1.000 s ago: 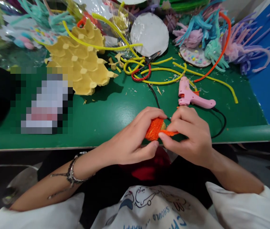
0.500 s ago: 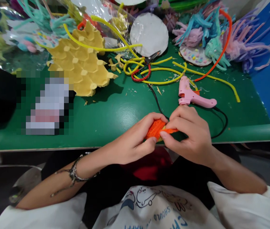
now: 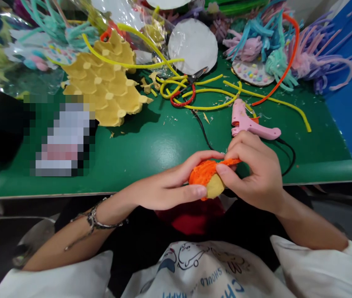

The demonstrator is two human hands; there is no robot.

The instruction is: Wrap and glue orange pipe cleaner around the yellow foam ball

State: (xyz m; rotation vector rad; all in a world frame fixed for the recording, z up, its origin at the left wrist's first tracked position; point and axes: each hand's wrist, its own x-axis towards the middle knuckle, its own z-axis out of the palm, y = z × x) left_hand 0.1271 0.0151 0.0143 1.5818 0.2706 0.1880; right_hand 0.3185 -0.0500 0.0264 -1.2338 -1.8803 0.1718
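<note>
Egg tray: yellow cardboard egg tray (image 3: 107,89) lies at the far left of the green table (image 3: 151,145).
My left hand: my left hand (image 3: 166,186) cups the yellow cone (image 3: 215,187) from below, thumb and fingers closed round it at the near table edge.
Cone wrap: orange pipe cleaner (image 3: 205,171) coils over the cone's top.
My right hand: my right hand (image 3: 255,174) pinches the pipe cleaner's free end, fingers narrow.
Glue gun: pink glue gun (image 3: 250,124) lies just beyond my right hand.
</note>
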